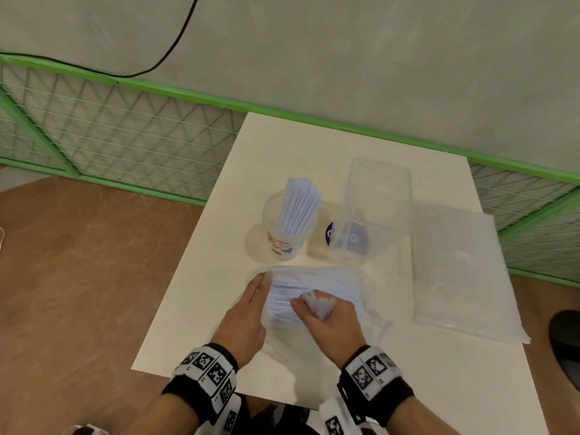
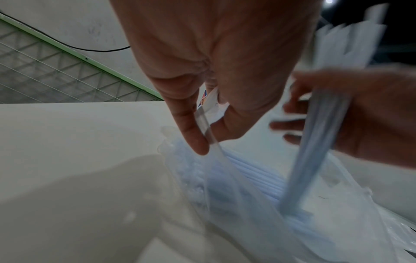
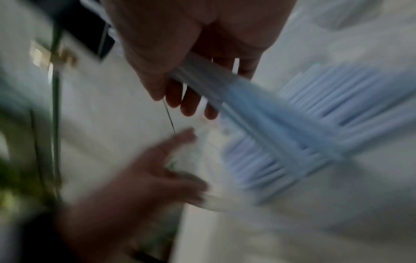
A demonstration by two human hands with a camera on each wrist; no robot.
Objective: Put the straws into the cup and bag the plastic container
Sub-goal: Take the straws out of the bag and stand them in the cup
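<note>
Head view: I see both hands at the near edge of the white table (image 1: 219, 215), working on a clear plastic bag of straws (image 1: 339, 284) lying flat in front of me. Left hand (image 1: 248, 318) sits on the bag's left end; left wrist view shows thumb and forefinger pinching the bag's film edge, lifting it off the table. Right hand (image 1: 329, 321) is just beside it, touching the bag from the right, fingers curled round a bunch of straws (image 1: 317, 304). Right wrist view is blurred, but the bunch (image 3: 247, 106) runs from the fingers down into the pile of loose straws (image 3: 326, 110) inside the bag.

Cup (image 1: 287, 230) stands upright beyond the hands, well apart from them, already packed with straws (image 1: 299, 205) leaning right. Plastic container (image 1: 373, 211) is just right of the cup, tipped on its side with the opening toward me; a blue disc shows through its base. Further right, a second clear bag (image 1: 464, 277) lies flat on the table, clear of both hands.
</note>
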